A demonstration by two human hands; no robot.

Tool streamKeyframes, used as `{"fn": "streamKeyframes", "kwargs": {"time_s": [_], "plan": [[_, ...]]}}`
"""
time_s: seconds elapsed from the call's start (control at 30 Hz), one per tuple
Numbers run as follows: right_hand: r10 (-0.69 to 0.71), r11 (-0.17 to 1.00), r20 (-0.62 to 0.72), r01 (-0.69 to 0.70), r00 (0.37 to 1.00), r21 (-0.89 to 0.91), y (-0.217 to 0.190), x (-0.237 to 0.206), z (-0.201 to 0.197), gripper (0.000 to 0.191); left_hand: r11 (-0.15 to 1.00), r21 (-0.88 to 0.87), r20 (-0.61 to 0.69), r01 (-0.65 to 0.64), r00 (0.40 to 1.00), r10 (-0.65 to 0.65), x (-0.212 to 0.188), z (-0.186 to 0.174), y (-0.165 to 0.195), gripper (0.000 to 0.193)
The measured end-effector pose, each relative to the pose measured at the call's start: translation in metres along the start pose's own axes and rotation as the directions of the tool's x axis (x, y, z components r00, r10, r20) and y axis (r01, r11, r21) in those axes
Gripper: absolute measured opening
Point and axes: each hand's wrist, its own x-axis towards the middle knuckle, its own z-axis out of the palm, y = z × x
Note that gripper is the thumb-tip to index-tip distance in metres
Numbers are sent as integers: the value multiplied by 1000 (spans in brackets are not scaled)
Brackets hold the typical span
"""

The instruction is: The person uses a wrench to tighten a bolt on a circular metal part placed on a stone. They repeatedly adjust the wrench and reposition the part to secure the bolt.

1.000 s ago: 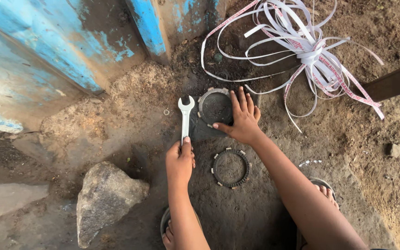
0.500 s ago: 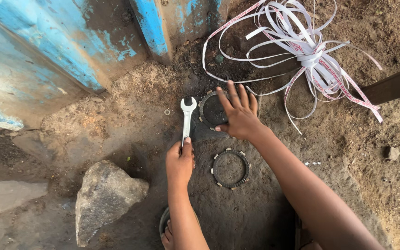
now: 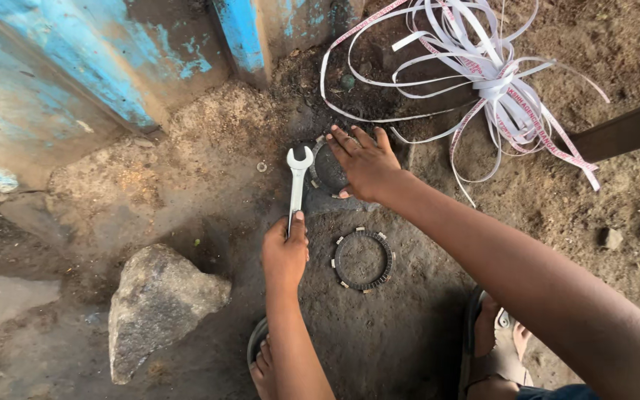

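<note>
My left hand (image 3: 285, 252) grips the lower end of a silver open-ended wrench (image 3: 297, 181), whose jaw points away from me at the dirt. My right hand (image 3: 364, 163) lies flat, fingers spread, on a round dark metal part (image 3: 327, 169) sitting on the ground just right of the wrench's jaw. The hand hides most of that part. A dark toothed ring plate (image 3: 363, 259) lies flat on the oily soil below my right hand, between my two forearms, untouched.
A grey rock (image 3: 158, 304) sits at the lower left. A tangle of white strapping tape (image 3: 494, 81) lies at the upper right beside a dark bar (image 3: 627, 130). A blue-painted metal wall (image 3: 75, 74) runs along the top left. My sandalled feet (image 3: 494, 344) show at the bottom.
My right hand has slid a little left and further over the round part, covering more of it. The left hand and wrench stay in place.
</note>
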Motion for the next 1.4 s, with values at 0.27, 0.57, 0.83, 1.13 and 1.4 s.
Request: {"fn": "streamKeyframes", "kwargs": {"time_s": [0.27, 0.57, 0.83, 1.13, 1.4], "plan": [[19, 1000, 32, -18, 999, -14, 0, 5, -1, 114, 876, -472, -147, -100, 989, 33, -1, 30, -36, 34], [18, 999, 42, -17, 999, -32, 0, 13, 7, 115, 845, -468, -301, -258, 946, 123, -9, 43, -16, 34], [-15, 988, 58, 24, 998, -155, -4, 15, -11, 118, 799, -524, -356, -295, 928, 109, -14, 36, 33, 37], [-49, 982, -102, 66, 994, 177, 14, 4, 21, 114, 954, -97, -232, -285, 938, 257, -3, 6, 12, 44], [-44, 984, -109, 62, 993, 168, 17, 19, 35, 114, 743, 642, -284, -188, 842, 459, -32, 0, 25, 46]]}}
